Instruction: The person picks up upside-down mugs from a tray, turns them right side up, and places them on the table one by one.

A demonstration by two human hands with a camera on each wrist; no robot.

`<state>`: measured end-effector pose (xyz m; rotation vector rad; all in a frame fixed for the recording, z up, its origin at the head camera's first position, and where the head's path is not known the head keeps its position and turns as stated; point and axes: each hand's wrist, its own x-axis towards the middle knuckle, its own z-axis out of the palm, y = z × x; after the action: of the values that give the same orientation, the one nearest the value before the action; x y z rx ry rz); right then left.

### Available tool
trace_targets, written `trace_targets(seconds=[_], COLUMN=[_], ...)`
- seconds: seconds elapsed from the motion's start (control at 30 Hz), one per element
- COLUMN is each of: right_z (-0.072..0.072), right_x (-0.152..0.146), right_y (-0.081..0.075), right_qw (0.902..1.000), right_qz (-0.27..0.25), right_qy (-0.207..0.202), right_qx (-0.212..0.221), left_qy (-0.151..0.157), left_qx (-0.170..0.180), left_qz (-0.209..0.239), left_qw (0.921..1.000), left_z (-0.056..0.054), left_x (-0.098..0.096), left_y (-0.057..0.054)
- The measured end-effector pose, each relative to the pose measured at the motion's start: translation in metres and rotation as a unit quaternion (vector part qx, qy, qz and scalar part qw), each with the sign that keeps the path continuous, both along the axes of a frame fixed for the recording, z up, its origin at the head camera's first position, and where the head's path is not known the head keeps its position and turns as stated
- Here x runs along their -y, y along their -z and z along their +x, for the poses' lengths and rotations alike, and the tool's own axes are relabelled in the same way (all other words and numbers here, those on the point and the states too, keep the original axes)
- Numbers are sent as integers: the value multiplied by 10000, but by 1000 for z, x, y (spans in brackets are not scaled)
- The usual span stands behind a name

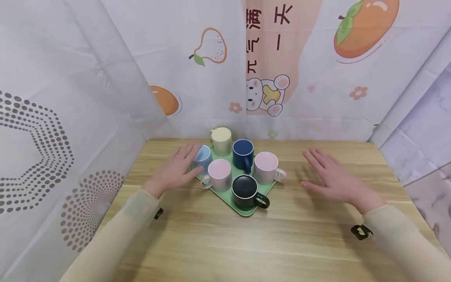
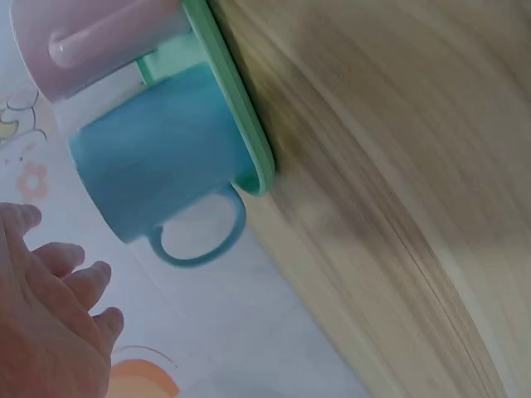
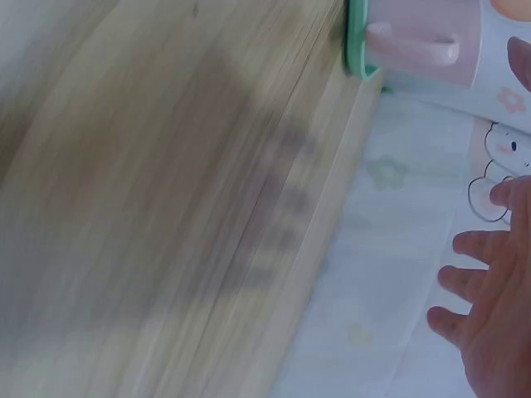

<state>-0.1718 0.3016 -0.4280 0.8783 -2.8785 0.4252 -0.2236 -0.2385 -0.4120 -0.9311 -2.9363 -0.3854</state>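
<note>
A green tray point(image 1: 228, 199) carries several mugs, all upright. On its left stand a light blue mug point(image 1: 203, 156) and a pink mug point(image 1: 220, 175). Farther back are a cream mug point(image 1: 222, 141) and a navy mug point(image 1: 243, 154). Another pink mug point(image 1: 266, 168) is at the right corner, and a black mug point(image 1: 244, 196) is at the near corner. My left hand point(image 1: 179, 168), fingers spread, overlaps the light blue mug in the head view; the left wrist view shows a gap between fingers and the blue mug point(image 2: 166, 153). My right hand point(image 1: 331, 178) hovers over the table right of the tray, fingers straight, holding nothing.
The wooden table point(image 1: 211, 243) ends at a printed curtain point(image 1: 197, 98) behind the tray. White cloth point(image 1: 38, 117) hangs at the left side. A small black piece point(image 1: 158, 213) lies near the left forearm, and a black-and-yellow one point(image 1: 361, 232) near the right forearm.
</note>
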Motion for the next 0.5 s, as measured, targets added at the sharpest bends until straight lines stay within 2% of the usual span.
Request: trace_targets(seconds=[0.13,0.27,0.37,0.5], right_z=[3,10,16,26], right_x=[13,28,40,54], right_y=[1,3,9,18], right_qw=[9995,9970,9933,9861], right_qz=[-232,-503,-699,-972], right_qy=[164,488,807,1218], right_qx=[97,315,453,573], left_qy=[-267,-645,-950,-1516], left_qx=[244,549,768,1167], left_qz=[259,733,1161,1635], left_qw=[9990,9937,9857,9678], left_z=[-12,-25,-33,-43], left_x=[3,6,9,16], left_y=[1,6,12,22])
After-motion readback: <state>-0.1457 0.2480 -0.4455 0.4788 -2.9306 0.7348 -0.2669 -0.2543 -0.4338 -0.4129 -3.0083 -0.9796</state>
